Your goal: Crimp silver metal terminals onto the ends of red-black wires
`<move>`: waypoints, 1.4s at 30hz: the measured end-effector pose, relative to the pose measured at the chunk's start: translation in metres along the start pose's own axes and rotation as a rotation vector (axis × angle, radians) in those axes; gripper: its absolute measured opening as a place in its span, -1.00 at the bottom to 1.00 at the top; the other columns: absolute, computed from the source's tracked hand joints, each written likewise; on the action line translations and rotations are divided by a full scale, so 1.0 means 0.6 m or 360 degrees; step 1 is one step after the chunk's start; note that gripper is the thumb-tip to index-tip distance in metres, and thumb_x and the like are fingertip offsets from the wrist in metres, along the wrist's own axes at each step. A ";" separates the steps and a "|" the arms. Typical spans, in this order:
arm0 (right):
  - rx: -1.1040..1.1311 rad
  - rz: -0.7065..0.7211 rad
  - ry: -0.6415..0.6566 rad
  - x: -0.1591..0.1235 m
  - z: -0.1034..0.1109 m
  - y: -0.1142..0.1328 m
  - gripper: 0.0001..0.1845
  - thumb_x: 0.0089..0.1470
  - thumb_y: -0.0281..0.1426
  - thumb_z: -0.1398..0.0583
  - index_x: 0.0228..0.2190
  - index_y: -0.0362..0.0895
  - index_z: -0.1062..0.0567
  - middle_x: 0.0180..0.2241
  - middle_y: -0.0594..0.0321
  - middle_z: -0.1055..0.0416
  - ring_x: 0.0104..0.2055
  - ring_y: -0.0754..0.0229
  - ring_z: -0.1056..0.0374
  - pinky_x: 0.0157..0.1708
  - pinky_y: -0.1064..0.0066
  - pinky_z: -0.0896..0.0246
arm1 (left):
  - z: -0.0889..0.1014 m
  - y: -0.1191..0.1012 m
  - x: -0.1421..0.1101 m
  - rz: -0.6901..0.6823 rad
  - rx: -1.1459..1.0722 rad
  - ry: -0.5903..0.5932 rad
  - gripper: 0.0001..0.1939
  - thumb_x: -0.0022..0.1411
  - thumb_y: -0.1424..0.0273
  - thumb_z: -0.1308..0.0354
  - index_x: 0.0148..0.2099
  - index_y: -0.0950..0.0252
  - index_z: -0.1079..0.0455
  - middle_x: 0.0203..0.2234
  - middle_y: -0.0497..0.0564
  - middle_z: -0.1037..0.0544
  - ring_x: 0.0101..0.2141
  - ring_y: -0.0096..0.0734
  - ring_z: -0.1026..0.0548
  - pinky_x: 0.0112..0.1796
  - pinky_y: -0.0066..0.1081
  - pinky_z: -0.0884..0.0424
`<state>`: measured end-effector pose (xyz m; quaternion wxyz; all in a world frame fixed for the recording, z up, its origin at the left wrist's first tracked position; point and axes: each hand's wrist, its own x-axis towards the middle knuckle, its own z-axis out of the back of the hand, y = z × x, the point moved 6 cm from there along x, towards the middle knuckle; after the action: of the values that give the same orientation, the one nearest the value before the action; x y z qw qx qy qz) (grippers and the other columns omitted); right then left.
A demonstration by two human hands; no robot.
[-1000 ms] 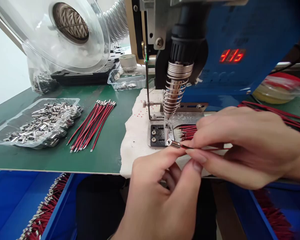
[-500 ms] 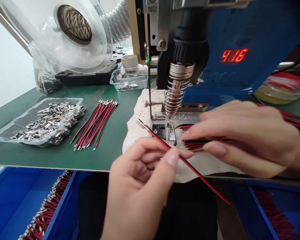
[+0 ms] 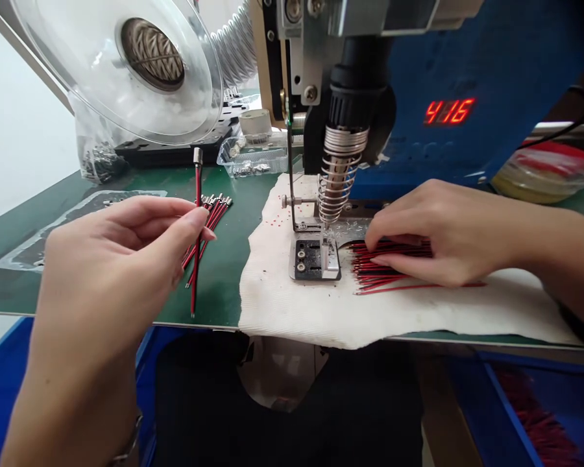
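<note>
My left hand (image 3: pixel 111 259) pinches a red-and-black wire (image 3: pixel 197 185) between thumb and fingers. It stands nearly upright, with a silver metal cap (image 3: pixel 197 156) at its top end. Just behind it lies a bundle of capped wires (image 3: pixel 218 211) on the green table, partly covered by the hand. My right hand (image 3: pixel 433 227) rests on a pile of red-and-black wires (image 3: pixel 367 275), thumb and fingertips closed on some of them. Between the hands is the small metal fixture (image 3: pixel 329 256), under the machine's spring-wrapped tip (image 3: pixel 339 175).
A blue machine (image 3: pixel 433 155) with a red display fills the right back. A clear tray (image 3: pixel 24 253) sits left, mostly behind my left hand. Farther back are a plastic box (image 3: pixel 257 162) and a clear extraction hood (image 3: pixel 82 58). Blue bins (image 3: pixel 520 408) stand below the table edge.
My left hand has moved left with the wire, from before the fixture to the capped bundle, and turned the wire upright. My right hand has settled on the wire pile.
</note>
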<state>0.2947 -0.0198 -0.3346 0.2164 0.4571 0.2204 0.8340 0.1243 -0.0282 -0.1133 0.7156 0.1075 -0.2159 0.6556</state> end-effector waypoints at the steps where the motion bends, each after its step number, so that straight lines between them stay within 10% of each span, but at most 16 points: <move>1: 0.0010 -0.0005 0.0009 0.001 -0.001 0.001 -0.89 0.11 -0.43 -0.19 -0.33 -0.08 -0.54 -0.45 0.28 -0.47 -0.49 0.24 -0.28 -0.47 0.39 -0.03 | -0.001 0.001 0.006 -0.0031 0.0093 0.0033 -0.86 0.09 0.33 -0.37 -0.28 0.27 -0.63 -0.59 -0.10 -0.53 -0.64 -0.64 -0.32 -0.64 -0.66 -0.23; 16: 0.0113 -0.0005 0.0012 0.005 -0.002 0.006 -0.87 0.08 -0.55 -0.17 -0.37 -0.14 -0.52 -0.43 0.23 -0.44 -0.44 0.24 -0.27 -0.44 0.38 -0.06 | -0.028 -0.020 0.048 -0.0353 0.1619 0.0604 -0.60 0.29 0.12 0.02 -0.24 0.22 -0.57 -0.46 0.14 -0.53 -0.35 0.01 -0.43 -0.36 -0.28 -0.11; 27: 0.0022 0.0108 -0.0123 0.004 0.006 0.012 -0.88 0.11 -0.53 -0.15 -0.40 -0.15 -0.50 -0.44 0.30 -0.41 -0.45 0.32 -0.23 -0.46 0.42 0.00 | -0.060 -0.015 0.049 -0.0424 0.1806 0.0788 -0.34 0.37 -0.02 0.29 -0.11 0.28 -0.54 -0.30 0.24 -0.51 -0.25 0.10 -0.45 -0.28 -0.16 -0.28; 37: 0.0066 0.0090 -0.0201 0.003 0.011 0.012 -0.87 0.19 -0.48 -0.14 -0.31 -0.14 -0.51 -0.39 0.23 -0.49 -0.40 0.24 -0.35 -0.41 0.37 -0.12 | -0.061 0.011 0.072 -0.0214 0.1896 0.0645 -0.43 0.30 -0.05 0.15 -0.25 0.20 -0.56 -0.40 0.18 -0.51 -0.29 0.07 -0.47 -0.33 -0.21 -0.28; 42: 0.0172 0.0054 -0.0262 0.004 0.012 0.006 -0.87 0.24 -0.38 -0.14 -0.26 -0.10 -0.51 -0.34 0.23 -0.52 -0.37 0.21 -0.38 -0.39 0.35 -0.18 | -0.055 -0.006 0.052 -0.0480 0.1904 0.0778 -0.38 0.38 0.00 0.28 -0.10 0.27 -0.50 -0.30 0.26 -0.54 -0.22 0.19 -0.50 -0.32 -0.19 -0.29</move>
<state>0.2992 -0.0202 -0.3275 0.1948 0.5387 0.2389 0.7841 0.1349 0.0134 -0.1278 0.6449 0.3634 0.3713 0.5605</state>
